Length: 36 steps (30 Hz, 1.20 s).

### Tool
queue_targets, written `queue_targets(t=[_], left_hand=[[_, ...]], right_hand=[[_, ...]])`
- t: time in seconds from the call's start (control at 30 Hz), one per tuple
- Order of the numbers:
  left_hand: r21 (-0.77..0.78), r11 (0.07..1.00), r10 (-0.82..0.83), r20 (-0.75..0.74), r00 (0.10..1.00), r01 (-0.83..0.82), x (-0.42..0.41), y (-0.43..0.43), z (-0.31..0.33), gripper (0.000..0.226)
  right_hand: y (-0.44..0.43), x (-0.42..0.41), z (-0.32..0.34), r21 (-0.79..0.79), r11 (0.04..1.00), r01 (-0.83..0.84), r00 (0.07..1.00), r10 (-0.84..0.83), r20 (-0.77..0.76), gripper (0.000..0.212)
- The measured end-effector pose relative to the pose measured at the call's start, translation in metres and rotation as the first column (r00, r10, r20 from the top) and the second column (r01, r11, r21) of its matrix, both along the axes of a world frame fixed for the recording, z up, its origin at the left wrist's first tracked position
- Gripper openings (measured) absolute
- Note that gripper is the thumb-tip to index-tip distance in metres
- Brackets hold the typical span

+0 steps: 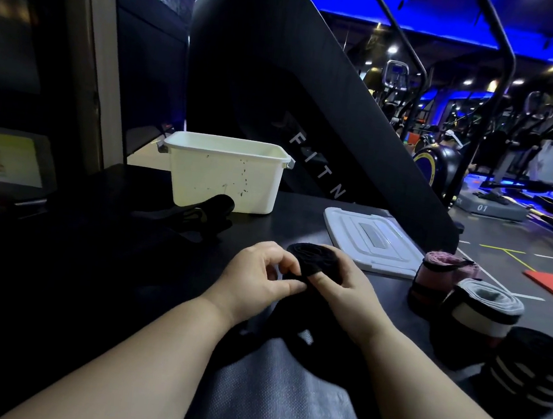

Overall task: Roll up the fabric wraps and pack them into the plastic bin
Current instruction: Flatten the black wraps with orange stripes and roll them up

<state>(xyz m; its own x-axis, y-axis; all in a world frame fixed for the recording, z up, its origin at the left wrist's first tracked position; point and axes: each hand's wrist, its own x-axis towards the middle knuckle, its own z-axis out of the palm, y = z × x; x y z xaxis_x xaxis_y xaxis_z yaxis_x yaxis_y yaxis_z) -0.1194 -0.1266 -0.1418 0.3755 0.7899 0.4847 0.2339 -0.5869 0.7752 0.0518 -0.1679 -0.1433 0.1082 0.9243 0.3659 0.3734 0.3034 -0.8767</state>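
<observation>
Nearest the person, two bare forearms reach forward over the dark bench (302,212) and meet in the middle. Between the wrists the loose tail (286,324) of the black wrap (314,262) runs from the hands back toward the person, its long axis lying roughly along the line of sight. Its far end is already wound into a thick roll held just above the bench.

The left grip (260,276) pinches the fabric between thumb and curled fingers at the near-left edge of the roll. The right grip (345,293) is clasped round the roll from the right, with its thumb laid over the front. Both wrists are bent slightly inward, so the knuckles face each other across the roll. The fabric is too dark to show which way the roll's axis points.

To the right stand three finished rolls on end: a black striped roll (532,369) nearest, a grey roll (477,311) beside it and a pink roll (440,272) behind. All are closer to the right grip and none is in the bin yet.

Further off, the white lid (371,241) lies flat on the bench, and an unrolled dark wrap (198,214) sprawls at the foot of the plastic bin (223,175). The bin stands open-topped ahead and to the left of the hands, well apart from them, with the left grip on the nearer side.

By my reading, winding comes first: the tail has to feed away from the person into the roll, and packing then means a forward-left reach.
</observation>
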Motion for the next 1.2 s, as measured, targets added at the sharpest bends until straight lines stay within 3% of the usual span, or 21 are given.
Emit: queue_targets(t=[0.2, 0.33, 0.47, 0.6, 0.67, 0.8, 0.9, 1.2], left_hand=[[0.013, 0.999, 0.043, -0.048, 0.998, -0.043, -0.006, 0.001, 0.004, 0.024], [-0.008, 0.998, 0.061, -0.115, 0.992, -0.062, -0.011, 0.002, 0.004, 0.017], [-0.085, 0.992, 0.093, -0.021, 0.995, -0.094, -0.011, 0.01, -0.002, 0.015], [-0.357, 0.923, -0.097, 0.15, 0.984, 0.145, -0.012, 0.009, -0.002, 0.045], [-0.426, 0.872, -0.178, 0.183, 0.967, 0.241, -0.012, 0.007, -0.002, 0.049], [-0.368, 0.901, -0.213, 0.09, 0.973, 0.231, -0.014, 0.005, -0.002, 0.045], [-0.399, 0.875, -0.253, 0.109, 0.961, 0.275, -0.016, 0.003, -0.002, 0.04], [-0.287, 0.945, -0.173, -0.025, 0.985, 0.159, -0.011, 0.009, -0.008, 0.059]], right_hand=[[-0.001, 0.004, 0.001, -0.038, 0.996, -0.085, 0.995, 0.083, -0.057, 0.033], [-0.001, 0.008, 0.0, -0.109, 0.966, -0.233, 0.954, 0.206, -0.218, 0.051], [-0.004, 0.01, 0.003, -0.135, 0.942, -0.309, 0.916, 0.256, -0.307, 0.047], [-0.001, 0.01, 0.0, -0.143, 0.932, -0.334, 0.91, 0.279, -0.307, 0.057], [-0.001, 0.01, -0.001, -0.149, 0.928, -0.34, 0.911, 0.286, -0.298, 0.062], [-0.003, 0.011, 0.0, -0.156, 0.937, -0.313, 0.942, 0.285, -0.179, 0.069], [-0.006, 0.009, 0.003, -0.145, 0.94, -0.307, 0.946, 0.284, -0.158, 0.063], [-0.009, 0.011, 0.007, -0.144, 0.967, -0.209, 0.976, 0.198, -0.086, 0.045]])
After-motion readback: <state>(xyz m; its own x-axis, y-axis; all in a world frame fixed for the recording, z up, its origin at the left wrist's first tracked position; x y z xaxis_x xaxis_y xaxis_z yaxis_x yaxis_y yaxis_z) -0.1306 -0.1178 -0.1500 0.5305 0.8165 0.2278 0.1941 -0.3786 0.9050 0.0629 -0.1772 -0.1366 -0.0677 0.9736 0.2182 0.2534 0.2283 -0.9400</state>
